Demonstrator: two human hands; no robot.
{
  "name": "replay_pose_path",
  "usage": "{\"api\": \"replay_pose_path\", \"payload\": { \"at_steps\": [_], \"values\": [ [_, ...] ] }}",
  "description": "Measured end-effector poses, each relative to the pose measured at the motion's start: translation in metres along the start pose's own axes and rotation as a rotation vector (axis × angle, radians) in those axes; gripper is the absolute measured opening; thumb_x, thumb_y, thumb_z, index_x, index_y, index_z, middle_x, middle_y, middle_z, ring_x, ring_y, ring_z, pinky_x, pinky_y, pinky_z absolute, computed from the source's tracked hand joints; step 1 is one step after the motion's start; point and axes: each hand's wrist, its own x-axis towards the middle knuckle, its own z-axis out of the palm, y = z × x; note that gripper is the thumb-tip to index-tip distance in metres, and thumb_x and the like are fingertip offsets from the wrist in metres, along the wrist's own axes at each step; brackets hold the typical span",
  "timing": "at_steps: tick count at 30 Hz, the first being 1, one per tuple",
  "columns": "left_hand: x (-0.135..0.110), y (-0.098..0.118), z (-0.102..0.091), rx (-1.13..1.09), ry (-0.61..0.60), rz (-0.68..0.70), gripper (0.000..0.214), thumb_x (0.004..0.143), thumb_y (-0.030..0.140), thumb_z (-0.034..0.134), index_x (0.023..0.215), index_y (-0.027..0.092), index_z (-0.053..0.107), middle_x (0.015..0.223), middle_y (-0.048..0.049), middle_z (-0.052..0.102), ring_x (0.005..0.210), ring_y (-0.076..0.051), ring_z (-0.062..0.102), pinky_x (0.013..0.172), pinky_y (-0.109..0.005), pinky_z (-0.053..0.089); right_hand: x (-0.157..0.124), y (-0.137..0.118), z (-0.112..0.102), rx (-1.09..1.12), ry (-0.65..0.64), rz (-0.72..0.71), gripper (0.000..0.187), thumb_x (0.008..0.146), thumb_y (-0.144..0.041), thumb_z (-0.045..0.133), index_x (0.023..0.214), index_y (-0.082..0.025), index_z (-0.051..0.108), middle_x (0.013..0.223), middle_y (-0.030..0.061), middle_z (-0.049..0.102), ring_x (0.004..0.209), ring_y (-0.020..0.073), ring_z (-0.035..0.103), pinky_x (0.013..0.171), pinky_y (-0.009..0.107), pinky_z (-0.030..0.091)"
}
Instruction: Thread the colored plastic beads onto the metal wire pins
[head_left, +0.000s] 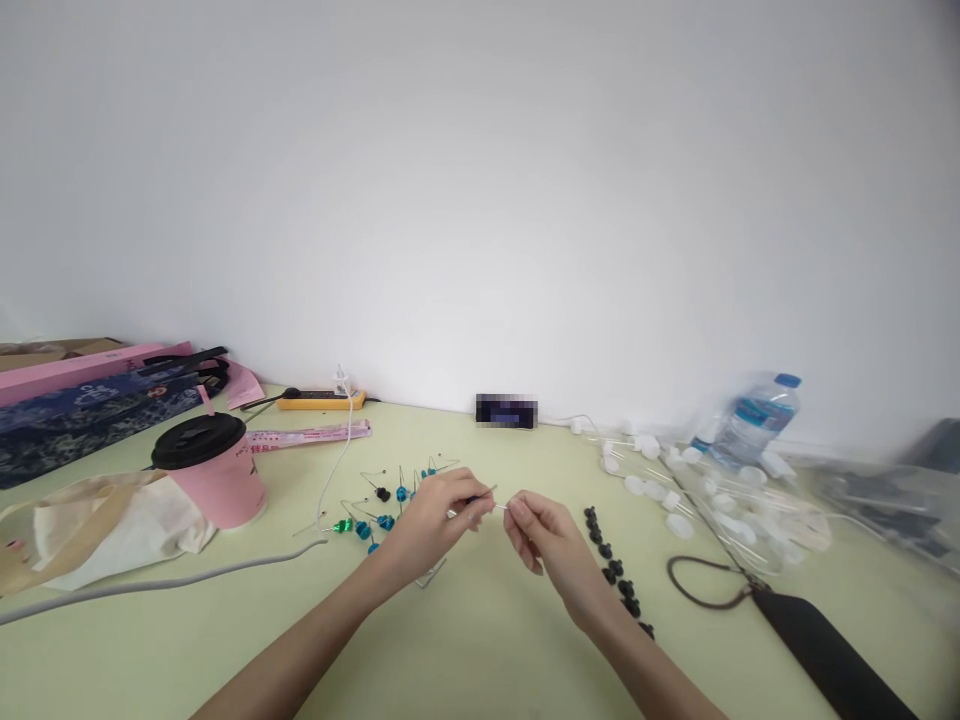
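Note:
My left hand (442,510) is closed, its fingertips pinching a small dark piece (474,498) with a thin silvery end poking out. Facing it, my right hand (551,540) pinches a thin pale rod (500,506), which spans the narrow gap between both hands. Whether rod and dark piece are joined I cannot tell. Beside my left hand lie several shiny blue parts with thin bent wires (385,522), plus a green one (343,526) and a black one (383,494). Under my left wrist an L-shaped metal rod (431,574) partly shows. Right of my right hand runs a row of small black knobs (615,570).
At left stand a pink cup (225,485) with black lid, a cloth bag (112,520) and a grey cable (187,580). A yellow power strip (319,400) and phone (507,411) sit by the wall. Right: white-capped clear rods (720,500), a water bottle (757,420), a black strapped case (817,640).

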Motion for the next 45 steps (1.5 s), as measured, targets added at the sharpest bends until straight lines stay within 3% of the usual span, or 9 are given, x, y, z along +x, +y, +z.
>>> {"api": "replay_pose_path", "payload": {
  "at_steps": [6, 13, 18, 23, 26, 30, 35, 38, 45],
  "values": [
    [0.003, -0.014, -0.003, -0.416, -0.223, -0.289, 0.033, 0.083, 0.044, 0.051, 0.077, 0.013, 0.062, 0.071, -0.0041, 0.062, 0.06, -0.015, 0.062, 0.062, -0.026, 0.048, 0.0, 0.005, -0.009, -0.68, 0.15, -0.51, 0.026, 0.091, -0.031, 0.041, 0.1, -0.02, 0.062, 0.074, 0.004, 0.056, 0.067, 0.0145, 0.052, 0.057, 0.024, 0.038],
    [-0.002, -0.005, 0.002, 0.342, 0.072, 0.328, 0.023, 0.091, 0.021, 0.041, 0.086, 0.015, 0.062, 0.087, -0.0074, 0.062, 0.075, -0.015, 0.055, 0.067, -0.026, 0.045, 0.006, -0.007, -0.017, 0.263, -0.26, 0.34, 0.059, 0.087, -0.064, 0.024, 0.063, -0.017, 0.049, 0.047, -0.0027, 0.044, 0.038, 0.0068, 0.034, 0.039, 0.018, 0.02],
    [-0.008, -0.009, 0.01, 0.697, 0.041, 0.566, 0.026, 0.09, 0.008, 0.034, 0.096, 0.013, 0.059, 0.092, -0.0116, 0.063, 0.079, -0.019, 0.055, 0.067, -0.03, 0.045, 0.005, -0.007, -0.009, 0.396, -0.222, 0.281, 0.038, 0.088, -0.048, 0.045, 0.063, -0.019, 0.038, 0.054, -0.0071, 0.03, 0.044, 0.0064, 0.019, 0.044, 0.02, 0.017],
    [-0.002, -0.01, 0.007, 0.189, -0.015, 0.11, 0.026, 0.091, 0.027, 0.04, 0.083, 0.016, 0.062, 0.074, -0.0046, 0.064, 0.066, -0.015, 0.06, 0.063, -0.025, 0.047, 0.001, 0.001, -0.004, -0.399, 0.146, -0.319, 0.03, 0.093, -0.034, 0.04, 0.068, -0.019, 0.048, 0.063, -0.0002, 0.047, 0.058, 0.0129, 0.039, 0.057, 0.027, 0.029],
    [0.003, -0.01, -0.001, -0.171, -0.168, -0.153, 0.029, 0.087, 0.036, 0.047, 0.076, 0.014, 0.062, 0.07, -0.0039, 0.065, 0.057, -0.013, 0.061, 0.058, -0.022, 0.047, -0.001, 0.006, -0.005, -0.729, 0.171, -0.612, 0.022, 0.092, -0.029, 0.044, 0.075, -0.019, 0.055, 0.069, 0.0035, 0.057, 0.066, 0.0165, 0.047, 0.066, 0.031, 0.031],
    [0.005, -0.01, -0.005, -0.174, -0.124, -0.109, 0.029, 0.087, 0.036, 0.048, 0.079, 0.014, 0.064, 0.074, -0.0049, 0.066, 0.059, -0.013, 0.06, 0.06, -0.024, 0.047, 0.001, 0.005, -0.009, -0.404, 0.178, -0.327, 0.034, 0.093, -0.047, 0.034, 0.095, -0.02, 0.055, 0.075, 0.0051, 0.063, 0.067, 0.0175, 0.054, 0.064, 0.03, 0.036],
    [0.0, -0.014, 0.006, 0.288, 0.075, 0.297, 0.024, 0.091, 0.021, 0.04, 0.088, 0.017, 0.064, 0.088, -0.0071, 0.066, 0.08, -0.017, 0.058, 0.073, -0.029, 0.044, 0.006, 0.002, -0.012, 0.307, -0.221, 0.266, 0.053, 0.09, -0.057, 0.027, 0.061, -0.018, 0.047, 0.046, -0.0043, 0.04, 0.04, 0.0081, 0.032, 0.045, 0.022, 0.026],
    [-0.001, -0.016, 0.01, 0.337, 0.089, 0.344, 0.025, 0.091, 0.019, 0.039, 0.09, 0.016, 0.063, 0.092, -0.0088, 0.066, 0.083, -0.018, 0.058, 0.076, -0.031, 0.044, 0.006, 0.001, -0.009, 0.302, -0.178, 0.18, 0.04, 0.088, -0.05, 0.043, 0.064, -0.018, 0.048, 0.051, -0.0053, 0.039, 0.042, 0.0068, 0.025, 0.044, 0.021, 0.021],
    [0.008, -0.015, 0.0, -0.308, -0.162, -0.172, 0.031, 0.086, 0.038, 0.049, 0.079, 0.013, 0.065, 0.073, -0.0061, 0.067, 0.059, -0.014, 0.06, 0.06, -0.026, 0.05, 0.0, 0.001, -0.001, -0.243, 0.175, -0.292, 0.026, 0.083, -0.05, 0.05, 0.087, -0.028, 0.063, 0.08, 0.004, 0.057, 0.072, 0.0201, 0.051, 0.063, 0.031, 0.042]
  ]
}}
